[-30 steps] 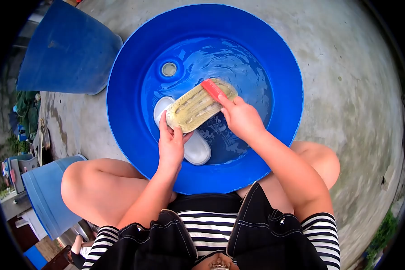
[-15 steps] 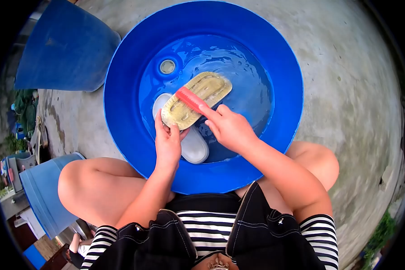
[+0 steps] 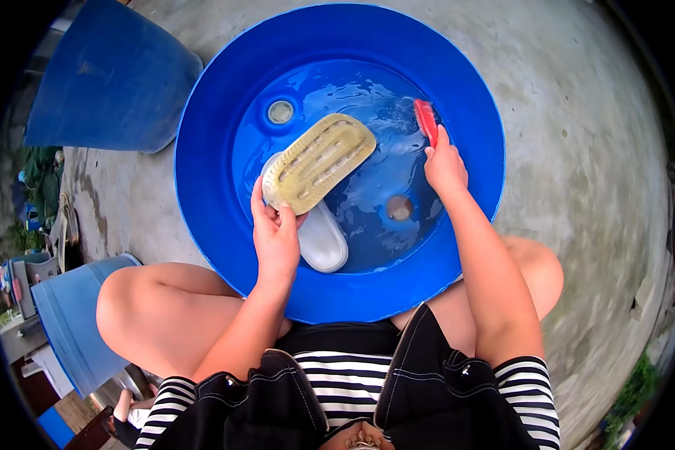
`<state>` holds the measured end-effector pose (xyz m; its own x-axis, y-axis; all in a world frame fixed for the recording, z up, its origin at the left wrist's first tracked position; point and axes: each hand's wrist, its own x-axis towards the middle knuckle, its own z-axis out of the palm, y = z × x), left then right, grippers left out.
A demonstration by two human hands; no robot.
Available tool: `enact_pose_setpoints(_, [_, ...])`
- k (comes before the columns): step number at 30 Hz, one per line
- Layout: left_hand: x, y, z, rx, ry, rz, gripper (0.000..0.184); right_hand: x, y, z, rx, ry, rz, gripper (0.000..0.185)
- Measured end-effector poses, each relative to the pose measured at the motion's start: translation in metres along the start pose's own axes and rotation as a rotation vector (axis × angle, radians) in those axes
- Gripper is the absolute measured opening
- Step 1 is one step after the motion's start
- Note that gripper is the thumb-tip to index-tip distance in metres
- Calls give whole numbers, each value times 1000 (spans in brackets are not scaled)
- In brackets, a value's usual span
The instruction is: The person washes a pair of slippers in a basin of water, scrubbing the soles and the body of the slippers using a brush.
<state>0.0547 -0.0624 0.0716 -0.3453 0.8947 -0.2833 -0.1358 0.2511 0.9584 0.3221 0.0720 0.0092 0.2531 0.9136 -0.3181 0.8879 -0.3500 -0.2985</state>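
My left hand grips one end of a slipper, its yellowish, grooved sole turned up and tilted above the water. Below it a white slipper lies in the blue tub, partly covered by the first. A red scrubbing brush is in my right hand, held by its handle at the right side of the tub, over or touching the water and apart from the slippers. Which way its bristles face is hard to make out.
Shallow water covers the tub floor, where two round pale spots show, one a disc. A big blue barrel stands at upper left, a lighter blue bucket at lower left. Concrete floor surrounds the tub. Another person is partly visible at lower left.
My right hand has lifted the brush off the sole and moved it right, toward the tub's side. The left hand keeps its hold; the slipper has shifted and tilted slightly.
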Motion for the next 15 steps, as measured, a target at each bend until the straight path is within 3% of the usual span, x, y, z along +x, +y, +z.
enact_pose_setpoints(2, [1,1,-2,8,15,-18,59,7,5,15,30,-242,-24,56])
enact_pose_setpoints(5, [3,1,-3,-7,35,-47,58,-20,-14,24,581,-335,-333,44])
enact_pose_setpoints(7, [4,2,-3,-18,54,-43,58,-59,-44,-2,676,-539,-481,40])
enact_pose_setpoints(8, [4,2,-4,-31,70,-45,58,-73,-48,8,665,-374,-752,40])
enact_pose_setpoints(12, [8,-2,-14,33,67,-111,58,-127,-62,-5,343,-253,-1020,45])
enact_pose_setpoints(13, [8,-4,-12,-9,78,-96,58,-120,-60,2,320,-133,-1034,47])
enact_pose_setpoints(15, [7,-3,-9,-50,85,-80,58,-99,-52,3,152,-49,-854,41])
